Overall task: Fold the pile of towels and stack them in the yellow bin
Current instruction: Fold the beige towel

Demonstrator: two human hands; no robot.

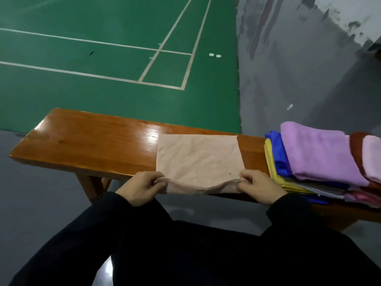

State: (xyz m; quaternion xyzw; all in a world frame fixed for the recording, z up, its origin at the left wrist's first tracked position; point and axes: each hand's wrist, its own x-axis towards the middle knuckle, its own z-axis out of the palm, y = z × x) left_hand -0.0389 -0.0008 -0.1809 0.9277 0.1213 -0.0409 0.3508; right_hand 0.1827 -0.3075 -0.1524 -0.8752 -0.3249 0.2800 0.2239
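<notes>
The fingers of the left hand (137,187) are pinching the near left corner of a beige towel (199,156), and the fingers of the right hand (260,186) are pinching its near right corner, both curled tight around the cloth. The near hem is sagging in a shallow arc between the two grips and hanging just off the front edge of the surface (86,139), while the rest of the towel is lying flat and somewhat creased on the wood, its far edge reaching close to the back edge. Judged from this pose, the likely faults are these: uneven lifting by the two hands would be skewing the fold so that the corners miss each other; the slack hem could be bunching under the folded layer; and the glossy wood may be letting the far half slide as the near edge is carried over. The pile of towels (321,159), with lilac, blue and yellow pieces showing, is lying near the right hand at the right end of the surface, and a wide sweep could be disturbing it. The yellow bin is not showing in the view.
</notes>
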